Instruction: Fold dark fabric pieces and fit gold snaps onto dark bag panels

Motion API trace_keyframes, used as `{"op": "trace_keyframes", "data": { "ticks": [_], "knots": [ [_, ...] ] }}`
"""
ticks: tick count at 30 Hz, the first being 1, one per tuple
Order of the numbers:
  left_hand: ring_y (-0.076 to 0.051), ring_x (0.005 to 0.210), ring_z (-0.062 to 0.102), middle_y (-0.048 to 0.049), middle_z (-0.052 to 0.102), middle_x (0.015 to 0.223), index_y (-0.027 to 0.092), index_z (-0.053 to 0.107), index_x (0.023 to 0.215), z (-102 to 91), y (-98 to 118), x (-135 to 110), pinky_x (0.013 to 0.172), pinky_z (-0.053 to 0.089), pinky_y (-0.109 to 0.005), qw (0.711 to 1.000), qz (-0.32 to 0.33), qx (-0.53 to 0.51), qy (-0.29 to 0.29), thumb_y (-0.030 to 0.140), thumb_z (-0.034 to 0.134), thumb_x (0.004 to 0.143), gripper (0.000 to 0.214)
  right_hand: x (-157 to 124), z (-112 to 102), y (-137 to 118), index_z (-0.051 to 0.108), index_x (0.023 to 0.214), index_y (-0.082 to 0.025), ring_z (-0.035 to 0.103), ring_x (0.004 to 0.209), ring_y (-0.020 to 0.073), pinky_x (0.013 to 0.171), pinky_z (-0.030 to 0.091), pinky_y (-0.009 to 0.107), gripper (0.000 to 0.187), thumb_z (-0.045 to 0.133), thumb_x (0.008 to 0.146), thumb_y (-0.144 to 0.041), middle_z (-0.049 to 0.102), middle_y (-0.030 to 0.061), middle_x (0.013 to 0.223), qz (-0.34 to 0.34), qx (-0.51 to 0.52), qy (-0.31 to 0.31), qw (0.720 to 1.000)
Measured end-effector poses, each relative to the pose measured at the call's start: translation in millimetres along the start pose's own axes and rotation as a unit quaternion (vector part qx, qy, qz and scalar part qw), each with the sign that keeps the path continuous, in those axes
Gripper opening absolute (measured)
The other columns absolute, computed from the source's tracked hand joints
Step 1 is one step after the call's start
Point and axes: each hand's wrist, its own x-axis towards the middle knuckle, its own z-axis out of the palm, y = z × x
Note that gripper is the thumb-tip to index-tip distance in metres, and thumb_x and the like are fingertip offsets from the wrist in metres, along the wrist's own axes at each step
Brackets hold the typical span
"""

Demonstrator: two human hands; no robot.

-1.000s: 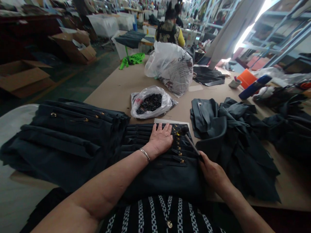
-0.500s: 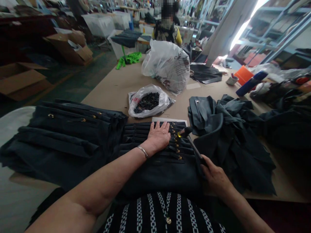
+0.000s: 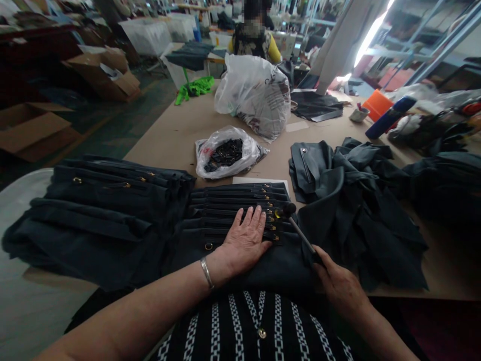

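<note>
My left hand (image 3: 247, 239) lies flat, fingers stretched out, on a row of overlapping dark zippered pieces (image 3: 225, 206). Gold zipper pulls line their right side, just past my fingertips. My right hand (image 3: 340, 278) is wrapped around the grip of a small hammer (image 3: 300, 231). The hammer's head, dark with a yellow face, is over the zippers near their right ends, close to my left fingers. Whether it touches them I cannot tell. A gold ring shows on the piece left of my left hand.
Folded dark pieces (image 3: 101, 215) are stacked at left; loose dark material (image 3: 361, 210) lies at right. Beyond are an open plastic bag of small black parts (image 3: 205, 159), a larger white bag (image 3: 251, 95) and a blue bottle (image 3: 391, 119). A person (image 3: 253, 42) sits farther back.
My left hand has slid toward me, down the row of zippered pieces, uncovering the far ones. The hammer stays over the zippers' right ends in my right hand. The view has shifted slightly.
</note>
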Motion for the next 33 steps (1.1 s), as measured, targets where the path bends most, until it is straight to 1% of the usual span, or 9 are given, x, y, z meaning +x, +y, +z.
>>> {"op": "trace_keyframes", "data": {
  "ticks": [5,7,11,16,21,25,27,31,33],
  "knots": [
    [-0.031,0.138,0.022,-0.0165,0.027,0.149,0.009,0.034,0.141,-6.4,1.4,1.8,0.114,0.011,-0.049,1.0,0.003,-0.006,-0.001,0.057,0.035,0.088,0.071,6.4,-2.5,-12.2,0.037,0.138,-0.018,0.062,0.105,0.0197,0.084,0.054,0.029,0.046,0.035,0.094,-0.032,0.063,0.0091,0.119,-0.064,0.063,0.083,0.993],
    [-0.031,0.138,0.022,-0.0166,0.027,0.149,0.008,0.034,0.14,-8.3,2.3,1.5,0.114,0.011,-0.05,1.0,0.002,-0.008,-0.002,0.056,0.037,0.087,0.071,10.7,-1.4,-14.8,0.041,0.136,-0.016,0.066,0.096,0.0217,0.078,0.056,0.03,0.045,0.034,0.094,-0.031,0.065,0.0106,0.115,-0.066,0.034,0.069,0.995],
    [-0.031,0.137,0.024,-0.0162,0.029,0.148,0.008,0.031,0.141,-8.1,2.6,1.2,0.113,0.013,-0.049,1.0,-0.005,-0.013,-0.009,0.055,0.04,0.086,0.073,11.3,-2.6,-15.2,0.043,0.135,-0.019,0.07,0.076,0.0218,0.063,0.057,0.03,0.043,0.032,0.094,-0.029,0.071,0.0077,0.095,-0.04,-0.001,-0.008,0.999],
    [-0.031,0.139,0.02,-0.0152,0.028,0.149,0.009,0.034,0.14,-6.2,2.2,1.5,0.114,0.009,-0.049,1.0,0.003,-0.009,-0.007,0.056,0.033,0.088,0.07,-6.2,-2.4,-12.4,0.038,0.137,-0.017,0.067,0.092,0.0197,0.073,0.056,0.027,0.045,0.034,0.094,-0.031,0.067,0.0105,0.111,-0.053,0.05,0.074,0.995],
    [-0.03,0.138,0.02,-0.015,0.027,0.149,0.009,0.033,0.141,-5.6,1.6,1.6,0.114,0.009,-0.05,1.0,0.0,-0.014,-0.02,0.055,0.03,0.089,0.07,-15.0,-3.3,-10.3,0.043,0.134,-0.019,0.07,0.07,0.0208,0.057,0.056,0.027,0.043,0.033,0.094,-0.029,0.072,0.0069,0.085,-0.025,-0.017,-0.021,0.999],
    [-0.03,0.139,0.019,-0.015,0.024,0.15,0.009,0.033,0.142,-6.1,2.0,2.0,0.114,0.008,-0.049,1.0,0.0,-0.008,-0.019,0.055,0.031,0.089,0.07,-26.5,-5.7,-5.3,0.036,0.138,-0.02,0.065,0.098,0.0187,0.077,0.055,0.025,0.044,0.037,0.094,-0.027,0.067,0.009,0.111,-0.088,0.047,0.072,0.992],
    [-0.031,0.139,0.02,-0.0151,0.024,0.15,0.009,0.033,0.141,-6.4,2.2,2.0,0.114,0.008,-0.049,1.0,0.001,-0.007,-0.018,0.055,0.031,0.089,0.07,-31.3,-2.4,-1.1,0.035,0.138,-0.019,0.063,0.103,0.0197,0.081,0.054,0.027,0.045,0.038,0.094,-0.027,0.064,0.0107,0.117,-0.103,0.052,0.088,0.989],
    [-0.031,0.138,0.021,-0.0158,0.027,0.149,0.008,0.034,0.141,-6.2,2.2,1.9,0.114,0.009,-0.049,1.0,0.002,-0.009,-0.01,0.054,0.029,0.09,0.069,-33.8,3.1,4.4,0.038,0.137,-0.02,0.069,0.084,0.0227,0.065,0.057,0.03,0.043,0.032,0.096,-0.03,0.07,0.0087,0.099,-0.024,0.001,-0.031,0.999],
    [-0.031,0.138,0.021,-0.0157,0.026,0.15,0.008,0.034,0.141,-5.9,2.5,1.8,0.113,0.009,-0.05,1.0,0.001,-0.008,-0.007,0.054,0.031,0.089,0.069,-36.6,1.7,4.0,0.037,0.138,-0.021,0.068,0.089,0.022,0.069,0.056,0.03,0.043,0.033,0.096,-0.03,0.07,0.0079,0.102,-0.021,0.019,-0.03,0.999]
  ]
}}
